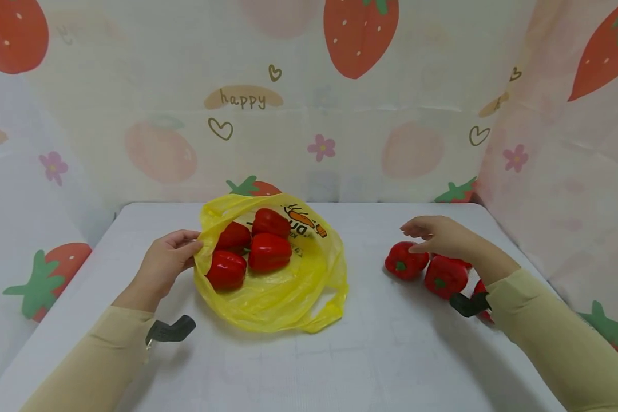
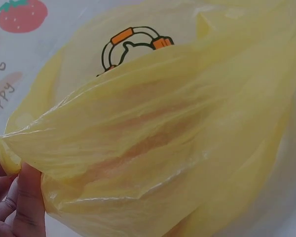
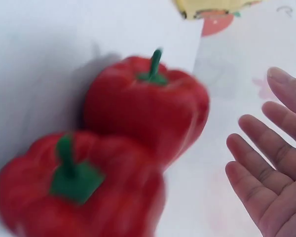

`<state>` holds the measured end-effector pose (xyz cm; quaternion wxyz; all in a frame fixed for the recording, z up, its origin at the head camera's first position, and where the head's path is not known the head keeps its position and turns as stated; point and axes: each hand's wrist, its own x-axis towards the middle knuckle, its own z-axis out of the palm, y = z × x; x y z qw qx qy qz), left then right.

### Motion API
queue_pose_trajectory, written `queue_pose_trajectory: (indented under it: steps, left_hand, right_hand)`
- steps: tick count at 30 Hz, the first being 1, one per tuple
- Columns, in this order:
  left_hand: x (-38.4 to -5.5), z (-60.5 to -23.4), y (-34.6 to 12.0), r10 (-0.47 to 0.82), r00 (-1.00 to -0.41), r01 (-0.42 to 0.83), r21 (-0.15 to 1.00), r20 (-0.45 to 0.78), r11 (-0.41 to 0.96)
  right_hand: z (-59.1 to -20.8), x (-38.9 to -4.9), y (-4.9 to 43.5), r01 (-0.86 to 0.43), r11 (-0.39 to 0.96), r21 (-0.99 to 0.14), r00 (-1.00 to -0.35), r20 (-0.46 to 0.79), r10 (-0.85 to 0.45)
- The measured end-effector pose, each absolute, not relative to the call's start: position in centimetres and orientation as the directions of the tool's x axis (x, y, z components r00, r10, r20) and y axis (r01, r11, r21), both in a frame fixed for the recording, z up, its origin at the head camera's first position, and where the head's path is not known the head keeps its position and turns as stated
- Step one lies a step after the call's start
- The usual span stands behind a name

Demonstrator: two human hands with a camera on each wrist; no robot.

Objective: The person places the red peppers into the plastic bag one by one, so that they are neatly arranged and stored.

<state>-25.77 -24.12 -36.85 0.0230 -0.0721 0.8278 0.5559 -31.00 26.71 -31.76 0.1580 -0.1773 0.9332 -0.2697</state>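
A yellow plastic bag lies with its mouth spread toward me, several red bell peppers inside. My left hand pinches the left edge of its mouth between thumb and fingers; the left wrist view shows the yellow film gathered at those fingertips. On the right, my right hand hovers over a group of red bell peppers, fingers extended and holding nothing. In the right wrist view two of these peppers, with green stems, sit beside the spread fingers.
The white table runs back to a curtain printed with strawberries, hearts and flowers, which also hangs on both sides. One bag handle loop lies at the bag's front right. Another pepper is partly hidden by the right wrist.
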Motion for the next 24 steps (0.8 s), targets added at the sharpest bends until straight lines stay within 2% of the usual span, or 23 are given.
queue_pose_trajectory:
  steps: [6, 9, 16, 24]
  left_hand:
    - [-25.8, -37.0, -24.3, -0.097, -0.989, -0.138, 0.921, -0.11, 0.365]
    - [-25.8, -37.0, -24.4, -0.099, -0.989, -0.14, 0.92, -0.111, 0.366]
    - [-25.7, -36.8, -24.1, -0.093, -0.989, -0.138, 0.923, -0.111, 0.359]
    - [-25.7, -36.9, -24.0, -0.096, -0.989, -0.139, 0.922, -0.112, 0.36]
  right_hand:
    - [-32.2, -30.2, 29.3, -0.199, 0.831, -0.519, -0.905, -0.229, -0.359]
    - [-32.2, -29.8, 30.3, -0.169, 0.829, -0.533, -0.908, -0.243, -0.342]
    - [-32.5, -28.7, 32.0, -0.191, 0.824, -0.534, -0.908, -0.224, -0.355]
    - [-33.4, -28.1, 33.0, -0.135, 0.848, -0.513, -0.899, -0.297, -0.322]
